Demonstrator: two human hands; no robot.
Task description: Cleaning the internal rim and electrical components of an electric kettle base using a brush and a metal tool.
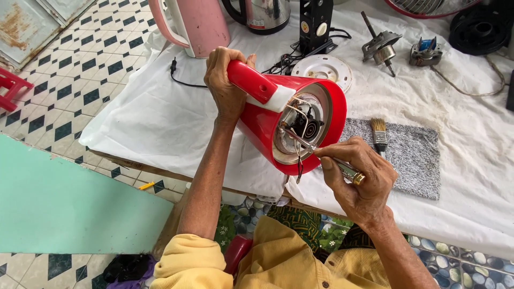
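A red electric kettle [262, 120] lies tipped on its side over the table's front edge, its open underside facing me with wires and a black connector [306, 126] showing. My left hand [225, 85] grips its red handle [247, 80] from the far side. My right hand [360, 179] holds a screwdriver [326, 156] with a clear handle and brass end, its metal tip pushed into the kettle's base by the connector.
White cloth [176, 118] covers the table. A paintbrush [379, 134] lies on a grey mat [412, 155] to the right. Behind stand a pink kettle [195, 24], a steel kettle [262, 15], a white base plate [324, 68], motor parts [381, 47], black cable. Tiled floor left.
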